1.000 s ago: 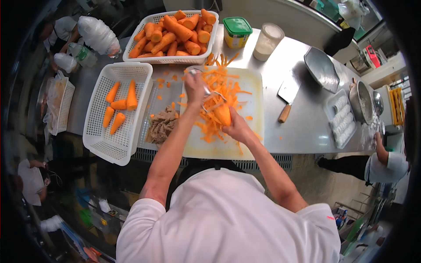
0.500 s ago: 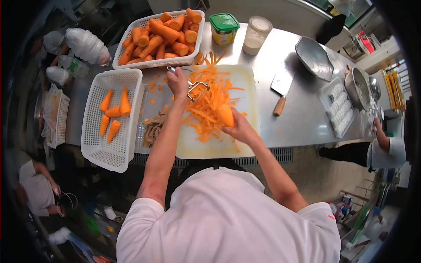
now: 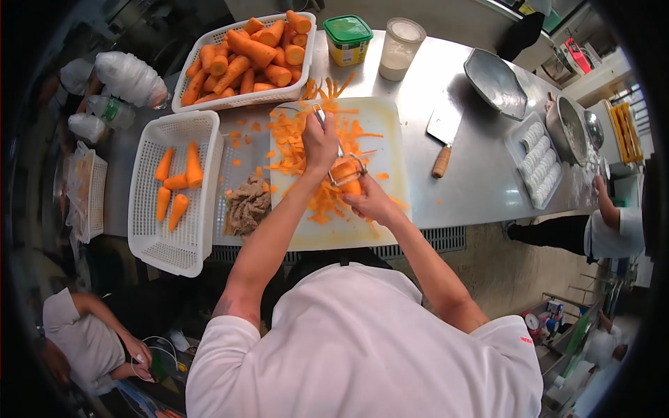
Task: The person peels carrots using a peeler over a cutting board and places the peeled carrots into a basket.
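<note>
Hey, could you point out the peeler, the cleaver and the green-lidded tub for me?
Peeler (image 3: 341, 150): head view, on its metal neck.
Cleaver (image 3: 444, 128): head view, on its flat blade.
Green-lidded tub (image 3: 348, 51): head view, on its front wall.

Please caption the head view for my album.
Peeler in left hand, carrot in right hand, above orange peelings on a white board.

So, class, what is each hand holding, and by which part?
The left hand grips a peeler by its handle; the right hand holds a carrot by its end nearer the body.
</note>
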`<state>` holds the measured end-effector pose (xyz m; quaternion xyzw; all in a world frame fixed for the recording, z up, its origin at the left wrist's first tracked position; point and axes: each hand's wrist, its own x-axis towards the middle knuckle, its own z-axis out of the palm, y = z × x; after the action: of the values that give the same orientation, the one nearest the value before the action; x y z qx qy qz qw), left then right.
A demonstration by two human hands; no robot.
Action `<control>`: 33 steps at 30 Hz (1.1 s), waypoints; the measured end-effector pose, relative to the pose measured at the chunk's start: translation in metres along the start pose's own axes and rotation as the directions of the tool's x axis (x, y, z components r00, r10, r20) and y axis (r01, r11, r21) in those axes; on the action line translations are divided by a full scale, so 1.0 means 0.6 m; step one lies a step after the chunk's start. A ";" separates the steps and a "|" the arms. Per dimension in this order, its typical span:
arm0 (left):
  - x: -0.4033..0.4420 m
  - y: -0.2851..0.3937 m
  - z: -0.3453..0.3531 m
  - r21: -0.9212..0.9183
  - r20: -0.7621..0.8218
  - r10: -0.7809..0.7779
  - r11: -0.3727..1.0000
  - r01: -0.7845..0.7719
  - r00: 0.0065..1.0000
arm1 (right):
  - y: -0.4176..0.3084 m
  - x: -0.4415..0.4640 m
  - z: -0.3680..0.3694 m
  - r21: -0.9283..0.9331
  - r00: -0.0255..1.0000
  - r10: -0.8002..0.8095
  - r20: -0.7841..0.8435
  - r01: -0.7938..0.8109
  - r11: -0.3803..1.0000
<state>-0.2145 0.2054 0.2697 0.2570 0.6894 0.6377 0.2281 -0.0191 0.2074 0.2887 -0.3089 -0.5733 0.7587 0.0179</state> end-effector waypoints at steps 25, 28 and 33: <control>-0.015 0.037 -0.020 -0.038 -0.191 -0.031 0.999 0.024 0.981 | -0.006 -0.005 0.001 0.161 0.999 -0.044 -0.002 0.044 0.986; 0.006 -0.004 -0.035 0.044 -0.097 0.019 0.999 -0.015 0.995 | -0.013 -0.003 0.016 -0.017 0.998 -0.041 0.044 0.042 0.999; -0.007 0.008 -0.059 -0.078 -0.197 -0.124 0.991 0.110 0.973 | 0.013 0.001 0.025 -0.186 0.998 -0.059 -0.020 0.055 0.981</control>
<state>-0.2337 0.1759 0.2776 0.1424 0.7014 0.6684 0.2028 -0.0246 0.1922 0.2836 -0.3023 -0.6497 0.6973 0.0181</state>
